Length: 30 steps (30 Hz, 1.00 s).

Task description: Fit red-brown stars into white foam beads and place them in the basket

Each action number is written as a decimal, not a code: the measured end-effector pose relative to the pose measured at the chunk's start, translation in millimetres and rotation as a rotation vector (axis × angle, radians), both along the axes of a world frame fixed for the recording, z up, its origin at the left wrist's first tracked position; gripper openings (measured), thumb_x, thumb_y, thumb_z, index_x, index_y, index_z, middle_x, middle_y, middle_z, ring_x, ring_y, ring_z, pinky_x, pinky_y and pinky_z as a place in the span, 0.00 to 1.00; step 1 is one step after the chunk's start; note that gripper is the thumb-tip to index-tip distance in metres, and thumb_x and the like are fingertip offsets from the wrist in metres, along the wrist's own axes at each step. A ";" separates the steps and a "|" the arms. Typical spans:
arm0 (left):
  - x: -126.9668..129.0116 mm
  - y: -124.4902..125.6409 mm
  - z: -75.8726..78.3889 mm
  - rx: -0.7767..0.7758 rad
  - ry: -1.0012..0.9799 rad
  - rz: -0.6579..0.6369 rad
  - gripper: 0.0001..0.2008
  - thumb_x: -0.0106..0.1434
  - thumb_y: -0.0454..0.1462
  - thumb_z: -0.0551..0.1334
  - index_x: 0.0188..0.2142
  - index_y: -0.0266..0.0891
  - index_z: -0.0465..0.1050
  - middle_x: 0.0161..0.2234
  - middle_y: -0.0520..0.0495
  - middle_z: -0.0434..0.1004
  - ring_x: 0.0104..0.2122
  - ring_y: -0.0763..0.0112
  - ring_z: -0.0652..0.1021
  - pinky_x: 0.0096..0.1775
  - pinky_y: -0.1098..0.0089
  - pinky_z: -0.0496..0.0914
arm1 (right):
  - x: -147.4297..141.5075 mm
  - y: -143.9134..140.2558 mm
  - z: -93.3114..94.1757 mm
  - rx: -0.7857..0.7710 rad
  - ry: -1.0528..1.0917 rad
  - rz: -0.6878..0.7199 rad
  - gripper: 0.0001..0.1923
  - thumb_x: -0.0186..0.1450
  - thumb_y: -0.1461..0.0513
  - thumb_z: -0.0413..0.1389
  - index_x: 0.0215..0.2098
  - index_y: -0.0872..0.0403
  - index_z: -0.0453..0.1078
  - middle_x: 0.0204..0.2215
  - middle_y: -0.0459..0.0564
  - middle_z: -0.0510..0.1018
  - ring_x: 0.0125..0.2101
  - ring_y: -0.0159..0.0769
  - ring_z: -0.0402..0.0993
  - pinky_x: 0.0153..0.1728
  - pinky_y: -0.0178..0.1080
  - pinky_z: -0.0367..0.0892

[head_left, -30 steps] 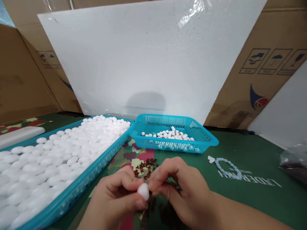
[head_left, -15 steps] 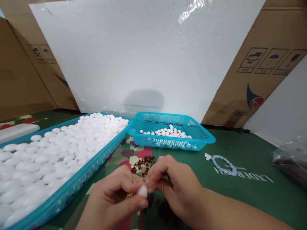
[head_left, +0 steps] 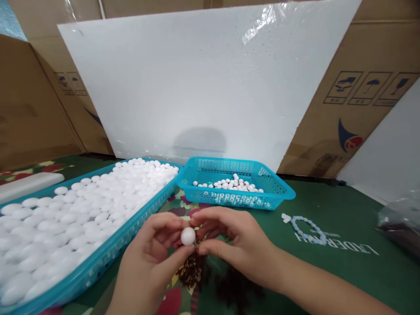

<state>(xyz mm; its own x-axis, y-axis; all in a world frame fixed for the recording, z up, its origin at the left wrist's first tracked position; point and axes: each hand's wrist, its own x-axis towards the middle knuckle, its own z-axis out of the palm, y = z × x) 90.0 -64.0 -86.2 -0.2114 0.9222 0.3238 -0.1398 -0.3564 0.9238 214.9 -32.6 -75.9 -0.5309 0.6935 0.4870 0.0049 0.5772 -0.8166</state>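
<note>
A small smooth white ball is pinched between the thumb and fingers of my left hand, which is closed on it. Close on the right, my right hand is curved with its thumb and index finger apart. Its fingertips are beside the ball, and I see nothing held between them; its inner fingers are partly hidden. Below both hands lie small dark brown pieces on the table, partly covered by the hands and blurred.
A large turquoise tray full of white balls is on the left. Behind my hands stands a turquoise basket with several white balls. A pale blue bead bracelet and a clear plastic bag lie right. A white board stands behind.
The ball has come up slightly and more of its round surface shows. My right thumb and index finger, earlier pinched together at the ball, have spread apart. The view has shifted slightly.
</note>
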 end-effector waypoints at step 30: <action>-4.6 -6.3 2.1 -0.121 -0.012 -0.177 0.05 0.39 0.30 0.62 0.18 0.40 0.69 0.17 0.55 0.69 0.18 0.80 0.69 0.20 0.84 0.64 | -1.5 -8.5 0.6 -0.065 0.196 0.033 0.09 0.47 0.70 0.53 0.25 0.55 0.61 0.21 0.42 0.65 0.22 0.23 0.63 0.24 0.26 0.62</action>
